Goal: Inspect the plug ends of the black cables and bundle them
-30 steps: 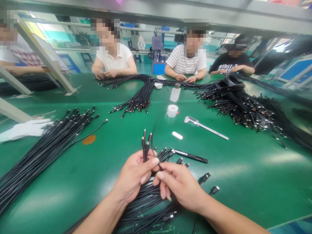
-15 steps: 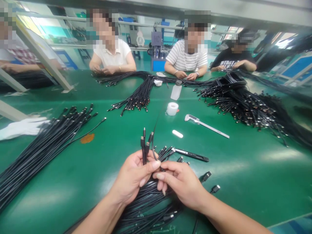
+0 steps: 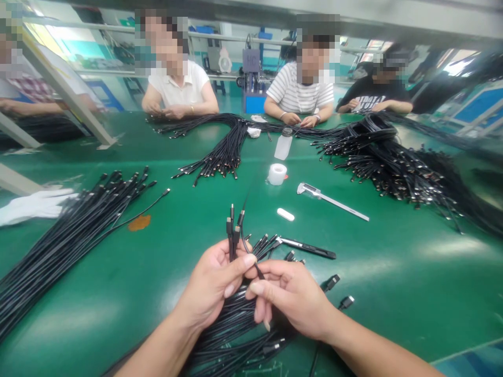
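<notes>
Several black USB cables (image 3: 232,234) stand with their plugs up in my left hand (image 3: 218,283), which is closed around them. Its thumb also presses on one bent cable (image 3: 244,238) that runs across to the other hand. My right hand (image 3: 288,293) pinches that cable's dark end between thumb and forefinger; the fingers partly cover it. Below both hands lies a loose bundle of black cables (image 3: 231,319), with plugs showing past the fingers. Just beyond the right hand rests a black utility knife (image 3: 308,247).
A caliper (image 3: 334,201), a small white oblong piece (image 3: 285,214), a tape roll (image 3: 277,174) and a clear bottle (image 3: 283,144) lie ahead. Cable bundles spread left (image 3: 78,235) and right (image 3: 396,162). A white glove (image 3: 35,205) lies at left. Several co-workers sit across the green table (image 3: 393,283).
The right hand has tilted slightly, and more of the cable's dark end shows between the hands. The left hand still grips its cables, almost unmoved.
</notes>
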`<state>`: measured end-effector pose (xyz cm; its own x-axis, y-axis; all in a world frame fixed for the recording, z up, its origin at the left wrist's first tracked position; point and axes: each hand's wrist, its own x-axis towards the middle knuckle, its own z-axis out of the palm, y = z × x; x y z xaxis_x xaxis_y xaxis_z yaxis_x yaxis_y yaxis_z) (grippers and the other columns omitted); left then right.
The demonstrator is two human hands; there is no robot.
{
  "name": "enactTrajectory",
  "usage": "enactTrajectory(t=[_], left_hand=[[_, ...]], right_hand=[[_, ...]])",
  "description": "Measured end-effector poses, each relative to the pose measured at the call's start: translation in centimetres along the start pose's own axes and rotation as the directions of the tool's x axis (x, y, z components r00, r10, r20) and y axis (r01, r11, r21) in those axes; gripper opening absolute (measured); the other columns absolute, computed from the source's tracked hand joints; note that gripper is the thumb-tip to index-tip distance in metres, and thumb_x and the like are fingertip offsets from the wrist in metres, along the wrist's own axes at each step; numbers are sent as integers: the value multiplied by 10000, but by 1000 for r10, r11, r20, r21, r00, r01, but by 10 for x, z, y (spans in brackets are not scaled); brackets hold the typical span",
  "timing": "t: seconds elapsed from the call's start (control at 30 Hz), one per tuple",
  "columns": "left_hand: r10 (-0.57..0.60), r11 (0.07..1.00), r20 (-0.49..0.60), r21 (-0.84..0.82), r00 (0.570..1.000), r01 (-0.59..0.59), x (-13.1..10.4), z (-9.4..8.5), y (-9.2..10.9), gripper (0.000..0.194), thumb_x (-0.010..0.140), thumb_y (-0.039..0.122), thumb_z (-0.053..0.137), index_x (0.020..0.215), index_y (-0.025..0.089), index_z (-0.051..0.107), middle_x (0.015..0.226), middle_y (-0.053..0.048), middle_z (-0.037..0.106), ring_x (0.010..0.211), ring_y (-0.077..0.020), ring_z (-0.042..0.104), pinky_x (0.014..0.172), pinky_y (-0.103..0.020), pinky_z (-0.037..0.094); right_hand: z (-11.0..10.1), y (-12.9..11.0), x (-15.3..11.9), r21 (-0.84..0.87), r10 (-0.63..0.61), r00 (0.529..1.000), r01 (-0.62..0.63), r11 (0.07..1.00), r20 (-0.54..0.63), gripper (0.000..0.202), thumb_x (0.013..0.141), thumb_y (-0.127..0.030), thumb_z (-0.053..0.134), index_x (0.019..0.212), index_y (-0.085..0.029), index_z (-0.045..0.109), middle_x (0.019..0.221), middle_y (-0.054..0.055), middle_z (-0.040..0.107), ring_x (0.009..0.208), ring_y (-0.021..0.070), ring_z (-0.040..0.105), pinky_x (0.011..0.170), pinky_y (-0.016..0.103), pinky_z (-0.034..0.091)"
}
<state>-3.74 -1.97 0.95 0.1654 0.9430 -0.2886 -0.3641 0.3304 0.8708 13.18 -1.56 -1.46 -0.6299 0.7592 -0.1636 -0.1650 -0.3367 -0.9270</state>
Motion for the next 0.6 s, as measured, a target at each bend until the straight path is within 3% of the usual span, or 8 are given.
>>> enactTrajectory(t=[0.17,0.6], left_hand=[[-9,1000,-2,-3,1000,9,1,0,-2,363,779,320,802,947,130,541,631,20,615,379,20,289,356,-93,210],[-4,1000,3,4,1000,4,2,-1,-2,372,780,328,798,958,128,541,657,2,628,386,19,302,365,-99,221]], right_hand=[[1,-4,-2,99,56,997,-60,993,45,353,824,-345,741,1051,-94,641,767,52,685,505,124,667,434,179,524],[1,-7,-3,45,67,998,-68,997,22,397,806,-357,758,1100,-106,670,700,31,673,463,97,628,395,144,472]])
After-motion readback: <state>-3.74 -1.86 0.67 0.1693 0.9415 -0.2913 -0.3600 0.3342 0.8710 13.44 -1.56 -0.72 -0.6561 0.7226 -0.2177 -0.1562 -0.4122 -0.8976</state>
